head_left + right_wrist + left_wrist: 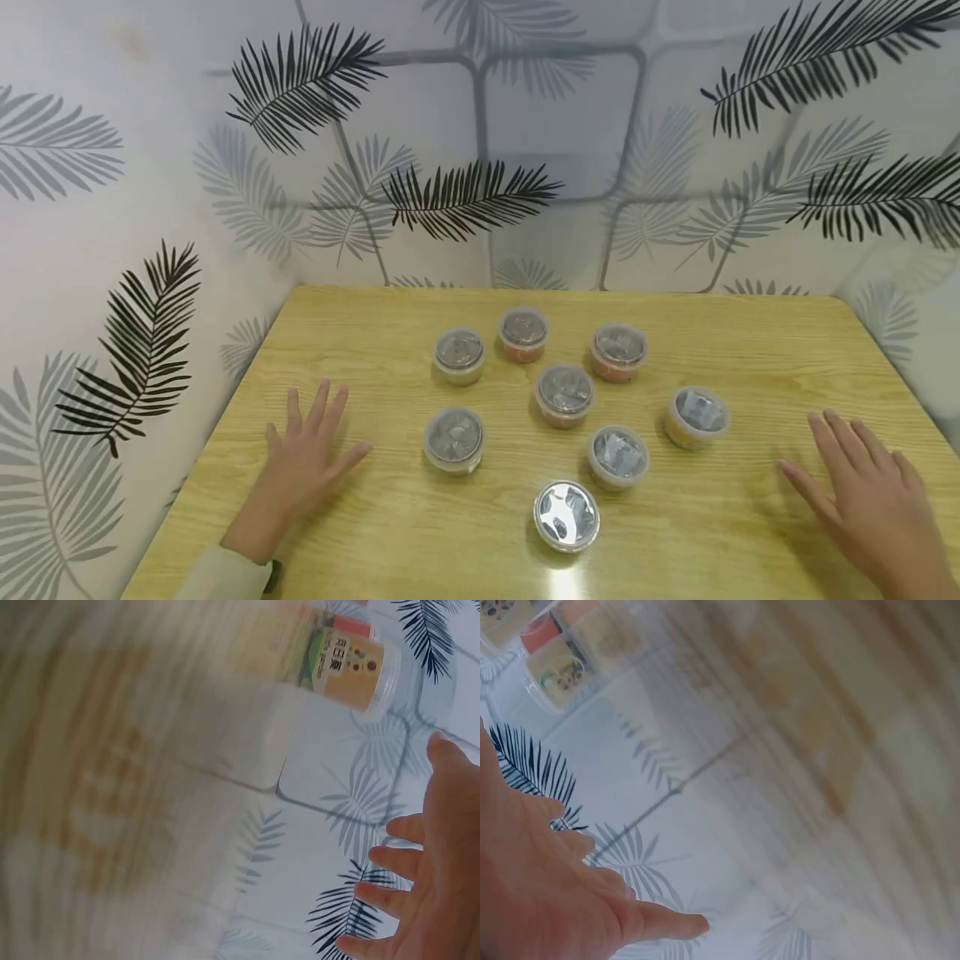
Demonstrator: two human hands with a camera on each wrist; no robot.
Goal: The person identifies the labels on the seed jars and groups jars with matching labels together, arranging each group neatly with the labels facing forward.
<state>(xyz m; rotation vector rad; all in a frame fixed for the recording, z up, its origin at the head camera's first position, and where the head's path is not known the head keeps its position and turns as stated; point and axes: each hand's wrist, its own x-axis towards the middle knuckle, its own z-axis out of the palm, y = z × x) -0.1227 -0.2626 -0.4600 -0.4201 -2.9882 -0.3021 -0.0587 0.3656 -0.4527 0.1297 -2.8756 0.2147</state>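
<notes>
While your right hand [870, 500] is over the right side of the table [360, 533], fingers slightly parted and thumb held out, your left hand [303, 458] spreads wide over the left side. Between them, nearest you, stands a tub with a glaring lid [567, 518]. Beyond it, seven more lidded tubs stand upright in a loose cluster, including a grey-topped tub [454, 442] nearest your left hand and a yellowish tub [697, 418] nearest your right. Behind rises a leaf-patterned wall [555, 117].
</notes>
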